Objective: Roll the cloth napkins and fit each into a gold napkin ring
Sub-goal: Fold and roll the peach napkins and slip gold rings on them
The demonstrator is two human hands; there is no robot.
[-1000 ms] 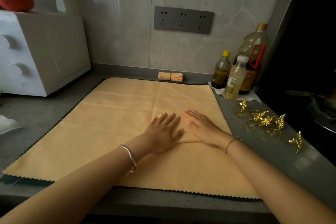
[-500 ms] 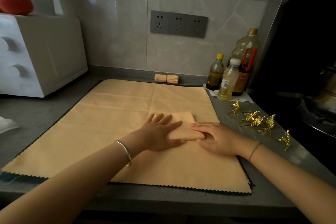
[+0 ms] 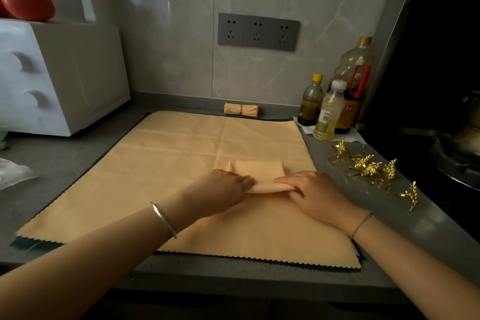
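the flat, straight-fingered press of a second ago is gone: the left hand (image 3: 220,188) and the right hand (image 3: 314,189) now curl their fingers round the near edge of the small folded peach cloth napkin (image 3: 258,170) and lift it into a first tight turn. smoothing looks finished and the rolling has begun, though only the near edge is wound; the far half lies flat on the large peach cloth with a scalloped edge (image 3: 145,184) spread beneath. the napkin sits between the two hands, each gripping one end of the starting roll, thumbs hidden under it. the gold leaf-trimmed metal napkin rings (image 3: 368,167) wait untouched on the grey stone counter (image 3: 405,226), near the right hand, and a rolled peach napkin already in a ring (image 3: 241,109) rests by the wall.
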